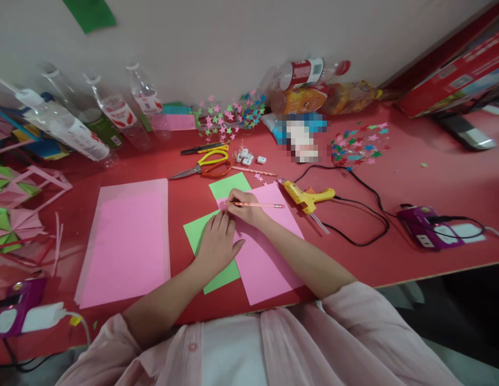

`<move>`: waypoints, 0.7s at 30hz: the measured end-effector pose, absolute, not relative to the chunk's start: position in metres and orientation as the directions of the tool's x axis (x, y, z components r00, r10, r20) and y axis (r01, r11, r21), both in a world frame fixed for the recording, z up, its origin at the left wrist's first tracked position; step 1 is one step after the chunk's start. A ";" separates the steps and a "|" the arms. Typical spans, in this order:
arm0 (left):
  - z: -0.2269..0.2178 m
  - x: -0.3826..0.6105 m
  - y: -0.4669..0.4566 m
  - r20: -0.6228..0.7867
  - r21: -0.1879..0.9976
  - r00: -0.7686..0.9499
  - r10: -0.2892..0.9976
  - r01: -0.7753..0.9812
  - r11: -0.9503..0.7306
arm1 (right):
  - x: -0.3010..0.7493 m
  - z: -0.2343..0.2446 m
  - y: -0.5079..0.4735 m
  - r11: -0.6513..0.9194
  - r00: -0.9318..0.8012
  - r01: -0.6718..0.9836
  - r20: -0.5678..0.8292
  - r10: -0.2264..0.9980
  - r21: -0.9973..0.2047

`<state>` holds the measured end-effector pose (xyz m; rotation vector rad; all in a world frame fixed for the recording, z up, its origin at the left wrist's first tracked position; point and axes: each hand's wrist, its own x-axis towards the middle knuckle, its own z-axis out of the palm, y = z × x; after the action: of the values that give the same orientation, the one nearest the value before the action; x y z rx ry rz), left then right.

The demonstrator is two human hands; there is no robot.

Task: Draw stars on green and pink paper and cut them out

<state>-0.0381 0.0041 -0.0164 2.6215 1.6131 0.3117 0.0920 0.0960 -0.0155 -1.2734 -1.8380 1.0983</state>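
My right hand (246, 208) is closed around a pink pencil (265, 205), its eraser end pointing right and its tip near the top left corner of a pink sheet (269, 262). My left hand (219, 241) lies flat with fingers stretched, pressing on the papers just below the pencil tip. Under the hands, a green sheet (221, 281) shows on the left, partly covered by the pink sheet. Another green piece (229, 185) sticks out above them. A small pink bit lies by the pencil tip, partly hidden by my fingers.
A stack of pink paper (124, 241) lies left. Yellow scissors (205, 163) and a glue gun (308, 197) with a black cord lie beyond the hands. Plastic bottles (116, 112) stand along the wall. Star-covered bottle pieces (358, 147) and a purple power box (424, 228) sit right.
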 end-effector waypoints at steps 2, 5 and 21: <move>-0.016 -0.038 0.004 0.141 0.140 0.436 0.889 0.880 -0.454 | 0.092 -0.017 0.096 0.182 -0.313 0.423 0.046 0.949 -0.888; -0.016 -0.038 0.004 0.140 0.134 0.438 0.888 0.880 -0.456 | 0.092 -0.019 0.096 0.181 -0.291 0.439 0.051 0.955 -0.880; -0.017 -0.039 0.005 0.138 0.140 0.442 0.886 0.877 -0.460 | 0.093 -0.012 0.094 0.134 -0.197 0.472 0.044 0.979 -0.872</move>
<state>-0.0387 0.0047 -0.0171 2.6272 1.6068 0.2971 0.0933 0.0939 -0.0122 -1.4038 -1.7596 0.9895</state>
